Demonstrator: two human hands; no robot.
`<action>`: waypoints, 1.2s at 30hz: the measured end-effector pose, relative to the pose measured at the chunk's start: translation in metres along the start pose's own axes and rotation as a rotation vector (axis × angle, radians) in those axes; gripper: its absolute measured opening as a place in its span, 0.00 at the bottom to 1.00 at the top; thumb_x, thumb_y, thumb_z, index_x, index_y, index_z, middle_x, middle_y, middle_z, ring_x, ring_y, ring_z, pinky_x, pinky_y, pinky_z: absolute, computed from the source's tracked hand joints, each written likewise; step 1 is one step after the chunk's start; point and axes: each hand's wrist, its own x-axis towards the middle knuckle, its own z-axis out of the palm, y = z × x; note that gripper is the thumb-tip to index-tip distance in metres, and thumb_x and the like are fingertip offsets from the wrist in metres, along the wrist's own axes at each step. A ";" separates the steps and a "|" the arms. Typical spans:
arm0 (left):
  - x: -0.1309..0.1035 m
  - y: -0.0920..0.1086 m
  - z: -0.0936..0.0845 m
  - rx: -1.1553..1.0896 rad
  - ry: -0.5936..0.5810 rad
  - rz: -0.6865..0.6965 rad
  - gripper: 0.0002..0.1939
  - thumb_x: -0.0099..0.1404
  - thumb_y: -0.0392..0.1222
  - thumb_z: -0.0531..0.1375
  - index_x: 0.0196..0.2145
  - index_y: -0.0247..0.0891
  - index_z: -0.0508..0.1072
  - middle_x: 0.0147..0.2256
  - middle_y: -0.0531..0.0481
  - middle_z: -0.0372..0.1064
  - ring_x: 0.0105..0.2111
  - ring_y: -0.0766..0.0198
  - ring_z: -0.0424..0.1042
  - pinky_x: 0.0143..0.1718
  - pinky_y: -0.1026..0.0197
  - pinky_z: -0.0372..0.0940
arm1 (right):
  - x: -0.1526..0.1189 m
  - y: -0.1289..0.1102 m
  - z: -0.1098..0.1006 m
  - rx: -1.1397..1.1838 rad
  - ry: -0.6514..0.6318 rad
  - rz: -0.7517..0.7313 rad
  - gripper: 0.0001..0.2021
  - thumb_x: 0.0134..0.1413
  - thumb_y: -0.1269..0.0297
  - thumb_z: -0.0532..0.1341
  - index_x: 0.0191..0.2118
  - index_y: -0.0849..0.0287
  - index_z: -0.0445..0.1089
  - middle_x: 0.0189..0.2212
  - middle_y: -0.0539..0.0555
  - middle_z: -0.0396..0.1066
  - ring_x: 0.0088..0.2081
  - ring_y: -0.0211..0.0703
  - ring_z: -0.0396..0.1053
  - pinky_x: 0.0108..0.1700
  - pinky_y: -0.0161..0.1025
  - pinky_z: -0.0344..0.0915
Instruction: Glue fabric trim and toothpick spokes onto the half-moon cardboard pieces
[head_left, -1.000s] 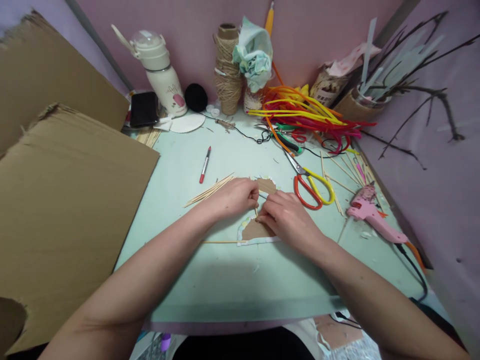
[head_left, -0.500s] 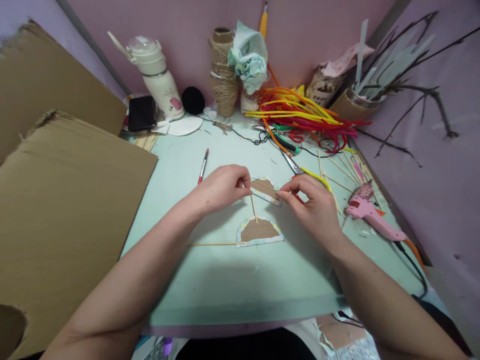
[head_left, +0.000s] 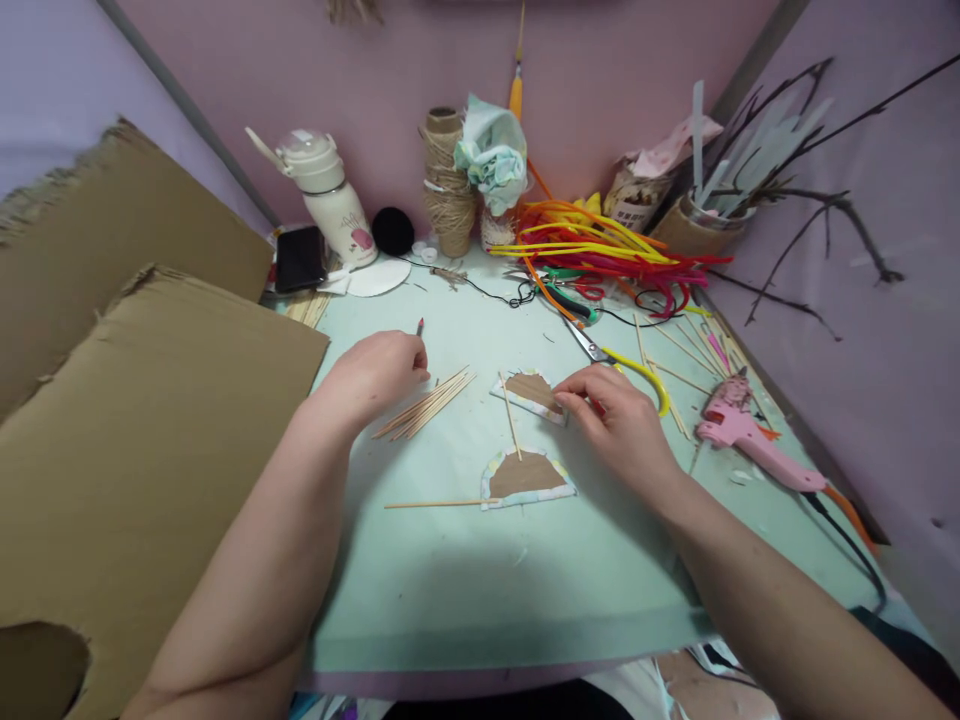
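While the right hand (head_left: pixel 616 412) is bunching its fingertips at a fabric-edged cardboard half-round (head_left: pixel 531 391) on the counter (head_left: pixel 420 580), the left hand (head_left: pixel 381 375) is curling over a slim marker (head_left: pixel 421 327); I cannot tell either's grip.

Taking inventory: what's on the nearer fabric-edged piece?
On the nearer piece, one stick crosses the curved edge, another stick the near left corner; what's underneath is hidden.
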 end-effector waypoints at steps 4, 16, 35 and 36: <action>0.006 0.005 0.009 0.100 -0.103 -0.051 0.09 0.57 0.40 0.56 0.31 0.39 0.76 0.34 0.42 0.76 0.33 0.56 0.72 0.32 0.60 0.61 | 0.000 0.001 0.000 0.003 -0.021 -0.010 0.08 0.63 0.64 0.57 0.32 0.56 0.70 0.33 0.53 0.73 0.38 0.46 0.68 0.42 0.43 0.62; 0.014 0.013 0.022 0.139 -0.126 -0.022 0.10 0.57 0.35 0.54 0.32 0.36 0.77 0.34 0.38 0.76 0.32 0.52 0.73 0.30 0.57 0.60 | 0.000 0.002 0.002 -0.015 -0.046 -0.033 0.07 0.63 0.64 0.58 0.34 0.57 0.70 0.34 0.54 0.73 0.38 0.46 0.68 0.43 0.44 0.62; 0.005 0.007 0.010 -0.374 -0.001 0.184 0.07 0.56 0.39 0.55 0.34 0.41 0.70 0.29 0.54 0.71 0.29 0.63 0.67 0.30 0.62 0.59 | -0.015 -0.011 -0.048 -0.085 0.115 -0.092 0.07 0.63 0.62 0.58 0.36 0.55 0.71 0.36 0.54 0.74 0.40 0.45 0.71 0.44 0.41 0.65; 0.005 0.007 0.009 -0.395 0.003 0.190 0.09 0.56 0.38 0.55 0.36 0.41 0.71 0.29 0.55 0.70 0.29 0.63 0.67 0.30 0.62 0.59 | -0.022 -0.008 -0.058 -0.140 0.145 -0.063 0.07 0.62 0.61 0.58 0.36 0.55 0.71 0.36 0.54 0.74 0.40 0.45 0.72 0.44 0.41 0.65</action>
